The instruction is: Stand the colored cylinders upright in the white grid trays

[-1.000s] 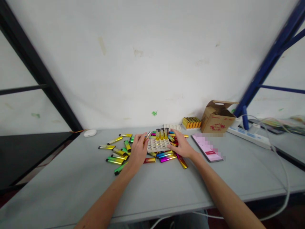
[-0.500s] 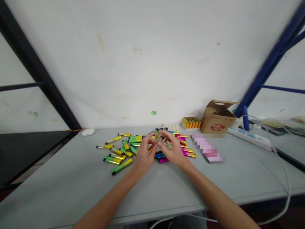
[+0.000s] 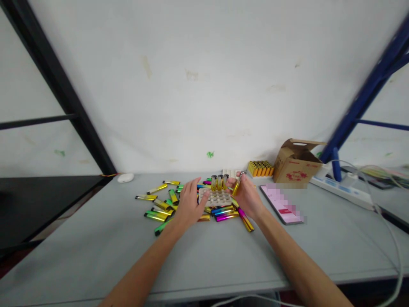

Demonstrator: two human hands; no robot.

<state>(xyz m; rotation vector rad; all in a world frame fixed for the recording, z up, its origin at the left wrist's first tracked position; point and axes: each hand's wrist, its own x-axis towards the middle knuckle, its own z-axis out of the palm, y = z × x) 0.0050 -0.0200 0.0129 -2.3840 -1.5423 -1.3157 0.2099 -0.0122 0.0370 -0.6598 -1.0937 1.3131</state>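
Observation:
My right hand (image 3: pixel 249 196) pinches a shiny yellow lighter (image 3: pixel 237 186), tilted, beside the right end of a pale tray with rows of holes (image 3: pixel 217 199). Three yellow lighters (image 3: pixel 219 182) stand upright along the tray's far side. At the tray's left end is my left hand (image 3: pixel 189 204), fingers stretched out and thumb against the tray's edge. Yellow-green lighters (image 3: pixel 162 205) lie scattered to the left of this hand. Blue, magenta and gold lighters (image 3: pixel 227 216) lie in front of the tray, partly under it.
Behind on the right stand a block of upright orange-yellow lighters (image 3: pixel 261 169) and an open cardboard box (image 3: pixel 295 168). A phone (image 3: pixel 281 204) lies to the right, near a white power strip (image 3: pixel 343 187) and cable. A small white case (image 3: pixel 125 178) rests at the back left.
My hands have moved apart from their joint hold over the tray. The right now has a yellow lighter at the right end; the left has opened out. A magenta-gold lighter lies nearer the front.

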